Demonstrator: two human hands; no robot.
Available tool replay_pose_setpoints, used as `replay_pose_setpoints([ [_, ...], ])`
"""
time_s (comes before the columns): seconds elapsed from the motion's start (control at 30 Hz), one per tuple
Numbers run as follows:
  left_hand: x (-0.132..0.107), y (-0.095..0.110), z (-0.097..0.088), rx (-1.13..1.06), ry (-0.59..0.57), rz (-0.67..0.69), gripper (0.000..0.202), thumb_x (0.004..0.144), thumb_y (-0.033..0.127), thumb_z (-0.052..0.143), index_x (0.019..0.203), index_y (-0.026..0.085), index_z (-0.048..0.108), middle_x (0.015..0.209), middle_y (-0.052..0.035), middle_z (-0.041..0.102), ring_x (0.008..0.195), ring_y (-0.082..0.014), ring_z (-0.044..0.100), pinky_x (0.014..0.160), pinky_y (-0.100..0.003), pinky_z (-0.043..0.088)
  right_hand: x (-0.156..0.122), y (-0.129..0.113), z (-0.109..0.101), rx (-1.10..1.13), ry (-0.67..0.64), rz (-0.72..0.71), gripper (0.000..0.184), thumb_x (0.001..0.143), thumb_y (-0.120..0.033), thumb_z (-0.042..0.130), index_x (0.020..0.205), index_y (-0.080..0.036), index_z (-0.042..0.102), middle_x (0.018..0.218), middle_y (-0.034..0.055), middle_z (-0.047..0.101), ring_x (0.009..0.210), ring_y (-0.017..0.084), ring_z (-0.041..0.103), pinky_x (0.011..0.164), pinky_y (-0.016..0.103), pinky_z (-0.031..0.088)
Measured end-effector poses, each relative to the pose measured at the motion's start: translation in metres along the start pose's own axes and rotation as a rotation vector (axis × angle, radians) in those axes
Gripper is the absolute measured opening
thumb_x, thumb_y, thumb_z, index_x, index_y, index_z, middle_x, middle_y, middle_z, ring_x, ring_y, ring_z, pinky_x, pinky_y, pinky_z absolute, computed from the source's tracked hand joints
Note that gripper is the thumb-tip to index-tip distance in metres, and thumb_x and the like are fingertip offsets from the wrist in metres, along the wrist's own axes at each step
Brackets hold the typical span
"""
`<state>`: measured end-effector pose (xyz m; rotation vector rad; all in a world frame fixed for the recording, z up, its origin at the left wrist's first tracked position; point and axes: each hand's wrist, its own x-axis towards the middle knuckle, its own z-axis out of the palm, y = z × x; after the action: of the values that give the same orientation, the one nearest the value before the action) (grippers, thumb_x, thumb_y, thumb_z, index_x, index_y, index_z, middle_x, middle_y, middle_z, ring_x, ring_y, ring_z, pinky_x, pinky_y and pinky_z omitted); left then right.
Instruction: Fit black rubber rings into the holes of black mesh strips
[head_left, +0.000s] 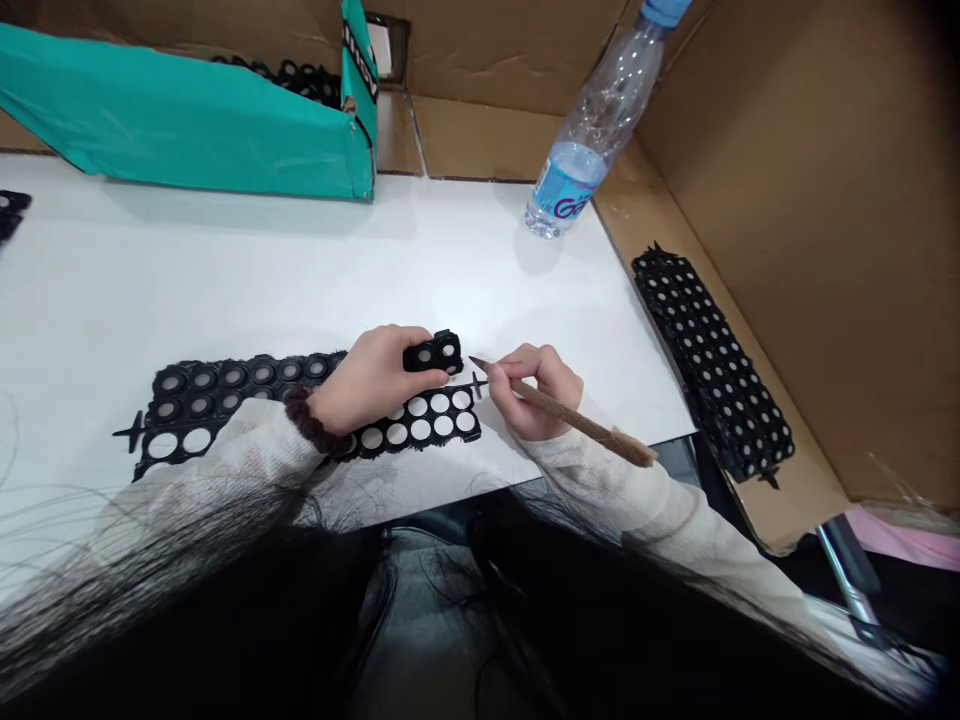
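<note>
A black strip (232, 375) with rows of round cups, light discs inside, lies on the white table. Along its near side runs a black section with round holes (421, 430), the white tabletop showing through. My left hand (375, 375) is closed on the strip near its right end, thumb and fingers on either side; my palm hides its middle. Pinched in my right hand (538, 390) is a pointed tool (589, 428) with a brown wrapped handle. Its dark tip points left, close to the strip's right end; I cannot tell whether it touches.
A teal box (225, 140) with black pieces inside stands at the back left. A water bottle (570, 185) stands at the back right. More black strips (712, 350) lie on the cardboard (814, 500) at the right. The table's front edge is close to my body.
</note>
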<state>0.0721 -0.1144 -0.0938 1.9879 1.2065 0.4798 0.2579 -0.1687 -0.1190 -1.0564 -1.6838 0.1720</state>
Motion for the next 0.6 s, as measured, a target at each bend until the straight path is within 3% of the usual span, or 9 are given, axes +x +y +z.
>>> replay_pose_setpoints([
  [0.07, -0.0007, 0.0017, 0.0001, -0.027, 0.015, -0.009, 0.023, 0.072, 0.041, 0.061, 0.072, 0.017, 0.06, 0.072, 0.0002, 0.062, 0.069, -0.0151, 0.054, 0.065, -0.028, 0.04, 0.0009, -0.0011, 0.0003, 0.005, -0.02, -0.009, 0.018, 0.073, -0.011, 0.06, 0.072, -0.02, 0.045, 0.063, -0.0032, 0.057, 0.051, 0.007, 0.052, 0.045, 0.02, 0.041],
  [0.27, -0.0013, 0.0036, 0.0005, -0.205, 0.024, -0.012, 0.021, 0.075, 0.037, 0.059, 0.077, 0.016, 0.059, 0.076, 0.0003, 0.061, 0.071, -0.0138, 0.053, 0.066, -0.027, 0.04, 0.0007, -0.0011, 0.0012, 0.013, -0.066, -0.066, 0.018, 0.075, -0.01, 0.058, 0.072, -0.02, 0.043, 0.062, -0.0036, 0.055, 0.053, 0.007, 0.052, 0.045, 0.02, 0.04],
  [0.6, -0.0019, 0.0015, 0.0028, -0.236, 0.044, -0.01, 0.018, 0.073, 0.034, 0.061, 0.076, 0.017, 0.056, 0.076, 0.0002, 0.06, 0.072, -0.0143, 0.054, 0.067, -0.027, 0.042, 0.0006, 0.0047, 0.0037, 0.024, -0.103, -0.089, 0.018, 0.076, -0.011, 0.059, 0.072, -0.02, 0.043, 0.065, -0.0036, 0.057, 0.056, 0.008, 0.054, 0.048, 0.021, 0.043],
])
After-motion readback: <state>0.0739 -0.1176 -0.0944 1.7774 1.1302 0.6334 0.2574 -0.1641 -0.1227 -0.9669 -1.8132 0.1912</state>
